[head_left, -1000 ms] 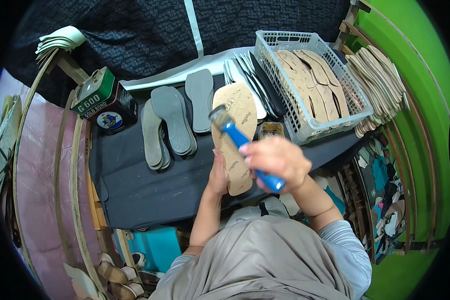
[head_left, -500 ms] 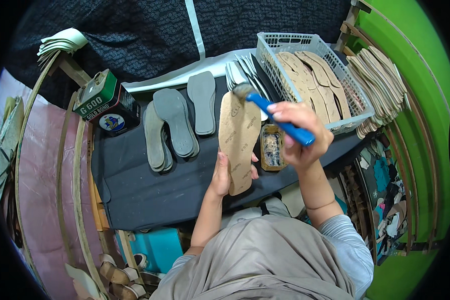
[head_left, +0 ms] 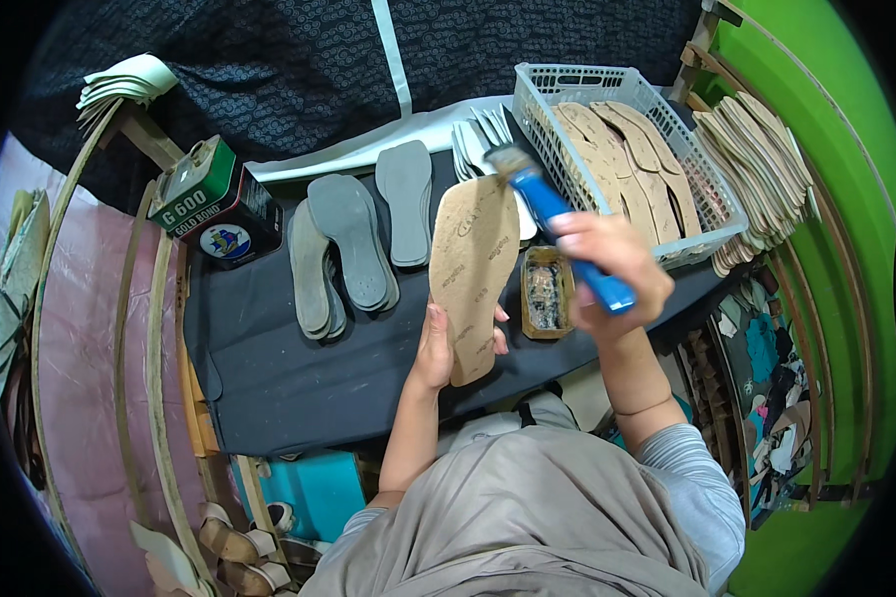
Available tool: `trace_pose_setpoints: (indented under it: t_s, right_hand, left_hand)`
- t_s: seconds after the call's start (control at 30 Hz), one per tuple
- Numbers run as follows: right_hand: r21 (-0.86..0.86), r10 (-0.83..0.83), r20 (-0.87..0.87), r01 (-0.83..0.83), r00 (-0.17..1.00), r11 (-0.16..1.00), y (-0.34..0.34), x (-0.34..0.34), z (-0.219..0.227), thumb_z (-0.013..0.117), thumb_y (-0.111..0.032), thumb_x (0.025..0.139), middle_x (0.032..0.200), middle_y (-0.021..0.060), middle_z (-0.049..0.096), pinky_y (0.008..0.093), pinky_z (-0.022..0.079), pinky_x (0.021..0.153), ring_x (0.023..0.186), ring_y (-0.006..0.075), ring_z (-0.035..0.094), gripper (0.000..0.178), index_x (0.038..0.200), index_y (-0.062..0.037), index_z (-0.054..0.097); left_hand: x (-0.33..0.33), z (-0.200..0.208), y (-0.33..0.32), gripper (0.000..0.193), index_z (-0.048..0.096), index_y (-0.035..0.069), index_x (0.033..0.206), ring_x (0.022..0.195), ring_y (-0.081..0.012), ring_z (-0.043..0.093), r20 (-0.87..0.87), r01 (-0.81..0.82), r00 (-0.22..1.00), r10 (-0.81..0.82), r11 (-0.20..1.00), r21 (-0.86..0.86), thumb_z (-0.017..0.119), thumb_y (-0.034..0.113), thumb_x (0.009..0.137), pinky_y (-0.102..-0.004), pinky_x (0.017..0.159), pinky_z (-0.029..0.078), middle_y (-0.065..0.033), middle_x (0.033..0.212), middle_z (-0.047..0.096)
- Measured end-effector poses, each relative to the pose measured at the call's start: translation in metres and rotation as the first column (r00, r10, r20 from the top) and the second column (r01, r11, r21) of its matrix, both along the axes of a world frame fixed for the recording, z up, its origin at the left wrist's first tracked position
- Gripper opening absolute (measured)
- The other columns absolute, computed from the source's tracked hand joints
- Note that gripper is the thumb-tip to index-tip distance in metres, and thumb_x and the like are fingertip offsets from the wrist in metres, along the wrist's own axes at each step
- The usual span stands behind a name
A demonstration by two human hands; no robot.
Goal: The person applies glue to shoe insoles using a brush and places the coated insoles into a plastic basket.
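Dark-topped, the desk carries a small tub. Left of the tub and nearer the person, the left hand grips the narrow end of the insole, thumb along one edge, fingertips round the other. The insole is raised and tilted, just left of the tub; it looks light, thin and fairly stiff, likely to crease if bent hard, so best held by its edges at that end. Right of the tub, the right hand is raised, its grip closed round the brush. The brush's handle looks smooth, mid-length seeming the surest hold; its bristles reach beyond the tub to the insole's wide end, touching or not I cannot tell. Grey soles lie well left of the tub; beyond it, rightward, stands the crate.
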State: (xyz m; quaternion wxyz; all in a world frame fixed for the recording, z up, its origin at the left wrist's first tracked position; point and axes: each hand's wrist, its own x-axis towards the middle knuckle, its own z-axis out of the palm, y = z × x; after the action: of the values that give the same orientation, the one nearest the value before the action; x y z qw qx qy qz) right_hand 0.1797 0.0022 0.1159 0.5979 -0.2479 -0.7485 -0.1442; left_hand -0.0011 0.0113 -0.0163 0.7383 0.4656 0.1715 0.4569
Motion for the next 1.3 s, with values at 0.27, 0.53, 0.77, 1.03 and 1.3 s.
trace_pose_setpoints:
  t_s: [0.27, 0.53, 0.77, 1.03, 1.3]
  right_hand:
    - [-0.156, 0.212, 0.039, -0.203, 0.977, 0.967, -0.018, -0.016, -0.019, 0.063, 0.002, 0.065, 0.087, 0.0133, 0.066, 0.0289, 0.051, 0.058, 0.075, 0.0237, 0.066, 0.027, 0.092, -0.0003, 0.061]
    - [-0.161, 0.258, 0.177, -0.231, 0.950, 0.959, -0.024, -0.015, -0.025, 0.062, -0.003, 0.071, 0.089, 0.0128, 0.066, 0.0295, 0.051, 0.060, 0.071, 0.0228, 0.065, 0.022, 0.093, -0.0016, 0.061]
    - [-0.013, 0.095, -0.085, -0.096, 0.992, 0.995, -0.008, -0.007, -0.028, 0.068, -0.002, 0.059, 0.090, 0.0119, 0.066, 0.0307, 0.051, 0.058, 0.068, 0.0236, 0.064, 0.036, 0.094, -0.0036, 0.059]
    - [-0.062, 0.127, -0.023, -0.129, 0.992, 0.990, -0.015, -0.016, -0.020, 0.069, 0.002, 0.062, 0.084, 0.0122, 0.067, 0.0302, 0.051, 0.056, 0.066, 0.0235, 0.064, 0.032, 0.092, -0.0029, 0.060]
    - [-0.178, 0.394, 0.073, -0.377, 0.916, 0.909, -0.026, -0.025, -0.034, 0.067, -0.002, 0.067, 0.088, 0.0108, 0.066, 0.0270, 0.050, 0.055, 0.064, 0.0191, 0.062, 0.025, 0.091, -0.0035, 0.062]
  left_hand:
    - [0.005, 0.014, -0.007, 0.077, 0.039, -0.001, 0.121, 0.067, -0.0253, 0.060, -0.054, -0.083, 0.995, 0.080, 0.995, -0.056, 0.015, 0.064, 0.090, -0.0359, 0.060, 0.050, -0.0177, 0.096, 0.055]
    - [0.001, -0.004, -0.003, 0.076, 0.040, 0.001, 0.124, 0.079, -0.0225, 0.060, 0.074, 0.007, 0.997, -0.002, 0.997, -0.072, 0.014, 0.064, 0.090, -0.0334, 0.070, 0.050, -0.0163, 0.104, 0.055]
    - [0.003, 0.011, -0.011, 0.083, 0.043, 0.000, 0.119, 0.063, -0.0250, 0.059, 0.135, 0.015, 0.991, 0.002, 0.992, -0.124, 0.013, 0.071, 0.086, -0.0372, 0.060, 0.049, -0.0129, 0.093, 0.058]
    - [0.002, 0.006, -0.007, 0.082, 0.039, 0.000, 0.123, 0.066, -0.0260, 0.059, 0.175, -0.005, 0.984, 0.019, 0.997, -0.077, 0.014, 0.070, 0.086, -0.0355, 0.059, 0.048, -0.0149, 0.096, 0.053]
    - [0.001, 0.009, -0.008, 0.084, 0.040, 0.001, 0.122, 0.070, -0.0254, 0.059, 0.048, -0.225, 0.971, 0.236, 0.959, -0.173, 0.013, 0.071, 0.086, -0.0357, 0.061, 0.048, -0.0144, 0.098, 0.052]
